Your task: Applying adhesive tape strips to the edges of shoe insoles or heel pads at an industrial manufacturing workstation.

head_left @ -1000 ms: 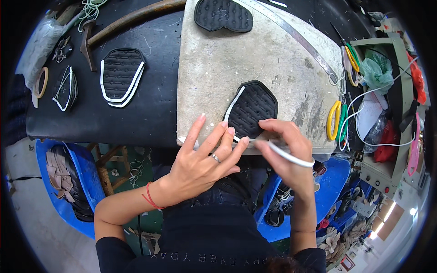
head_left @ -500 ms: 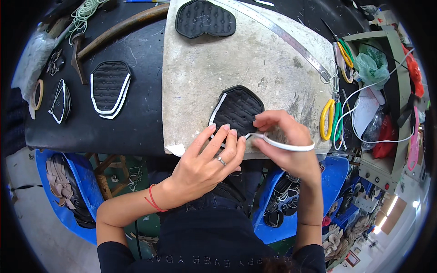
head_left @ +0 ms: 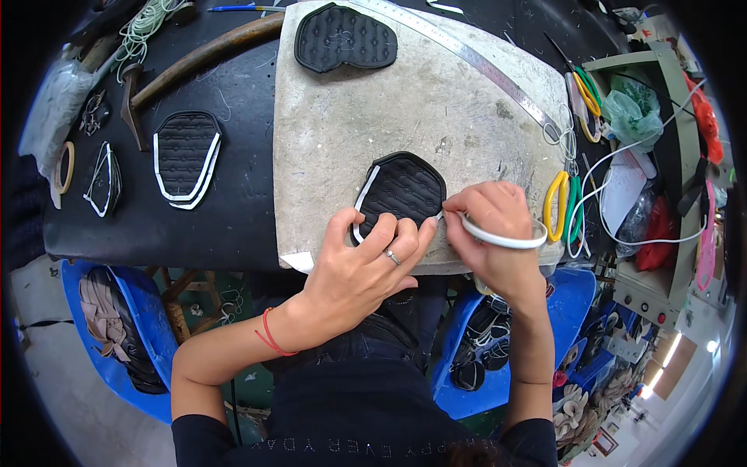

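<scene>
A black quilted shoe-upper-like piece (head_left: 405, 187) lies near the front edge of the pale work board. A narrow white tape (head_left: 506, 243) edges its left side and passes under my fingers. My left hand (head_left: 362, 268) rests over the piece's lower edge, fingers spread and bent, their tips pressing on it. At its lower right corner my right hand (head_left: 498, 226) pinches the tape between thumb and fingers. The free part of the tape loops around that hand. My left fingers hide the piece's bottom edge.
Another black quilted piece (head_left: 345, 37) and a metal ruler (head_left: 475, 58) lie on the board (head_left: 311, 148). To the left are a white-edged piece (head_left: 187, 152) and a hammer (head_left: 134, 101). Yellow-handled scissors (head_left: 555, 206) lie at right. Blue bins (head_left: 148, 311) stand below.
My right hand has moved slightly up and right along the piece's edge with the tape. My left fingers have spread and bent more, the index shifting left. The view has shifted slightly.
</scene>
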A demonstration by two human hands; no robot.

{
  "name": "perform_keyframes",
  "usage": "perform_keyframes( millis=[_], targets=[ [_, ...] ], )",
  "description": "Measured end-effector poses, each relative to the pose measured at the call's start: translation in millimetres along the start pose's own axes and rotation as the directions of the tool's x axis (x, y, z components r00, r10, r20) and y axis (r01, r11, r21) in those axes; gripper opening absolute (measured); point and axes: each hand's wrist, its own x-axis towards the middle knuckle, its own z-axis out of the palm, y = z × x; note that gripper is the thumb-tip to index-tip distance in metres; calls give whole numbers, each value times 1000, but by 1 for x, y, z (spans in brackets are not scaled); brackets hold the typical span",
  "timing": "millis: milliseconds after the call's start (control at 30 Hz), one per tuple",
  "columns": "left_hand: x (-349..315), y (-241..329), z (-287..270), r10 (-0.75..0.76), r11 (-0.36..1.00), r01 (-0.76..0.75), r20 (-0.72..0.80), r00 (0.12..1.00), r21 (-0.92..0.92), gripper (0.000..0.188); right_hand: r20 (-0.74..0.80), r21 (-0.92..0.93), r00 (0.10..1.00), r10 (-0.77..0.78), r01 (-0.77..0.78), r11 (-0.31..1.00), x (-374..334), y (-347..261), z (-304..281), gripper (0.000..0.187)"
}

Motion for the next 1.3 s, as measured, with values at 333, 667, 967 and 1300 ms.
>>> perform_keyframes(
  millis=[333, 667, 967, 1300],
  targets=[
    [-11, 8, 8, -71, 984, 68, -11, 997, -163, 59, -456, 137, 718, 526, -527, 839, -28, 11, 18, 6],
    [-60, -131, -47, -390, 859, 440, -224, 893, 261, 35, -387, 73, 890, 243, -233, 970, -18, -9, 39, 24],
    [67, -136, -4, -206, 977, 184, -268, 941, -105, 22, -441, 100, 877, 188, -161, 982, -20, -6, 42, 20],
    [-37, -28, -22, -132, 985, 117, -121, 984, -126, 36, 6, 474, 984, 178, -160, 866, 9, -67, 14, 25]
  ],
)
